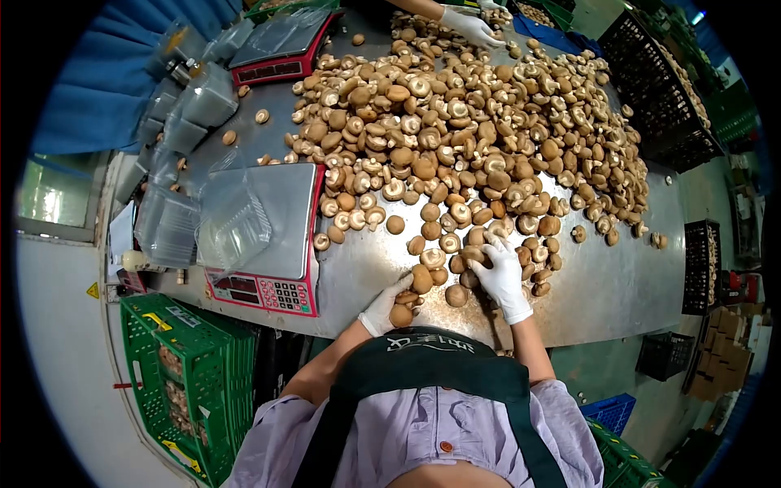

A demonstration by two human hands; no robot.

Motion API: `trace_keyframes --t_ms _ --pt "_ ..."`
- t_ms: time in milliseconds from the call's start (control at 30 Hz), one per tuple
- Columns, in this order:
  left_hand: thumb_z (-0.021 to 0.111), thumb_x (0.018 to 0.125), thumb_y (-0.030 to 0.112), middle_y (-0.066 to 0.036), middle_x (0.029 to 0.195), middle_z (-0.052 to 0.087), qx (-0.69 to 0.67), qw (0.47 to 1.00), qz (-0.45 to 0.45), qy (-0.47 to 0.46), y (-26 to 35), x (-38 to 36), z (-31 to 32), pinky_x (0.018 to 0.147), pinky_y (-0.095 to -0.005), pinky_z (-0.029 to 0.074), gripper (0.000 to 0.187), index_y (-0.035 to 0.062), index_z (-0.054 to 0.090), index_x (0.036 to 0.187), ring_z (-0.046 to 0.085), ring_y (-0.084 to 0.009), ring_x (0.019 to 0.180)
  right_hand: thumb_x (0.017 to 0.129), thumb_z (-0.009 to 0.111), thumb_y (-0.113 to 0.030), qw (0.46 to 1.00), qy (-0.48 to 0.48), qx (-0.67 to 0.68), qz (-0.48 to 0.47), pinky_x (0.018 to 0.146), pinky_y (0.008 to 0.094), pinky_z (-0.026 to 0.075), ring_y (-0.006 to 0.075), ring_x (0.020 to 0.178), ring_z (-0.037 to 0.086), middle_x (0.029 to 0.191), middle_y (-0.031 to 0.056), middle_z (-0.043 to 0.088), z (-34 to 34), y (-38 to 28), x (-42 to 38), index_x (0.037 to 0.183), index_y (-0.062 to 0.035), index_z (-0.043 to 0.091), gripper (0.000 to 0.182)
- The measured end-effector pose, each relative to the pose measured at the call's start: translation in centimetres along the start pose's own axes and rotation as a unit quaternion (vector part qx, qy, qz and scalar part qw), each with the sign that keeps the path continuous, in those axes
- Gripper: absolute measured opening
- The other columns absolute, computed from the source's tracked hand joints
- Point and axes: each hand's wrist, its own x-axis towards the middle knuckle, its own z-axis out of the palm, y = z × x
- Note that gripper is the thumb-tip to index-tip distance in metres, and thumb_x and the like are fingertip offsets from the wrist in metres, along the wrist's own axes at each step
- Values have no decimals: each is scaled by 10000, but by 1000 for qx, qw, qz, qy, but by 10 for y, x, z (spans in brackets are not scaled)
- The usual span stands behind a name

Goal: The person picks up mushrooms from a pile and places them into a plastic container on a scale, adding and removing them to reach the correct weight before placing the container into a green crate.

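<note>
My left hand [385,306], in a white glove, curls around a few brown mushrooms [401,315] close to the table's near edge. Another mushroom [421,279] lies against its fingertips. Also gloved in white, my right hand [501,276] reaches into the loose mushrooms, its thumb and fingers bent around a mushroom [472,255]. The fingers partly hide that one. Between my hands lie several single mushrooms, some caps up and some showing pale stems. The large mushroom heap [464,122] spreads beyond them over the metal table [606,281].
A red scale [262,289] with a clear plastic tray [236,224] on it stands left; a second scale [281,69] is behind. Stacked clear trays [167,224] line the left edge. Green crates [187,342] stand below. Across the table is a co-worker's gloved hand [472,27]. Black crates [663,89] stand right.
</note>
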Motion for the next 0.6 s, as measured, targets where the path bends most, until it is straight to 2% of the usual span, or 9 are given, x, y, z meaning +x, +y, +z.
trace_keyframes --t_ms 67,133,200,267,333,467,500,567,600 --pt "558 888 234 -63 856 555 27 1000 5 1 2 -2 -1 600 -282 475 248 98 506 1089 549 -165 736 720 710 -203 994 0 90 57 909 380 427 314 1067 521 1069 148 603 -4 -2 -6 1009 -52 628 337" --pt "556 864 187 -54 866 556 129 989 70 -9 -1 -1 -7 599 -281 472 235 97 504 1075 545 -146 724 721 708 -201 992 -10 104 72 898 378 436 318 1050 533 1072 153 603 -9 -6 -8 1024 -52 626 348" --pt "558 854 178 -51 869 555 89 992 79 -36 -3 13 -22 600 -278 472 237 96 503 1069 545 -142 719 730 697 -183 988 -29 127 81 864 373 458 323 994 570 1055 165 612 -17 -11 -6 1069 -48 614 374" --pt "559 844 169 -48 872 554 48 993 87 -63 -5 21 -34 602 -275 472 240 95 502 1064 544 -137 714 735 691 -178 988 -8 132 84 857 374 460 324 984 574 1044 169 615 -16 -11 -1 1070 -46 612 369" --pt "566 839 181 -51 903 560 119 988 101 -18 4 9 -7 609 -268 472 294 83 502 1108 547 -143 722 748 676 -168 991 33 116 64 837 372 469 325 960 583 1011 178 622 -16 -11 6 1053 -42 620 335" --pt "570 848 250 -24 914 574 149 983 100 24 5 4 5 589 -285 479 333 95 522 1139 560 -131 746 745 675 -158 995 19 76 61 791 378 483 315 903 596 970 164 630 -21 -22 11 971 -37 643 258" --pt "577 848 281 -29 907 575 140 985 88 43 5 0 10 582 -292 483 381 74 510 1161 564 -135 720 737 691 -148 997 -4 70 37 799 360 485 297 922 601 938 138 640 -18 -23 13 1013 -62 639 294" --pt "584 849 312 -35 901 577 130 987 75 63 2 -1 17 574 -299 488 431 54 498 1183 567 -139 694 732 675 -135 997 -37 61 -41 769 360 494 278 897 605 928 108 650 -13 -34 14 988 -73 644 265" --pt "608 845 262 -40 903 580 248 957 116 101 -4 0 20 565 -300 488 423 48 491 1191 569 -124 711 716 660 -120 994 -17 41 -97 736 357 497 265 852 602 910 85 656 2 -34 12 976 -82 645 263"
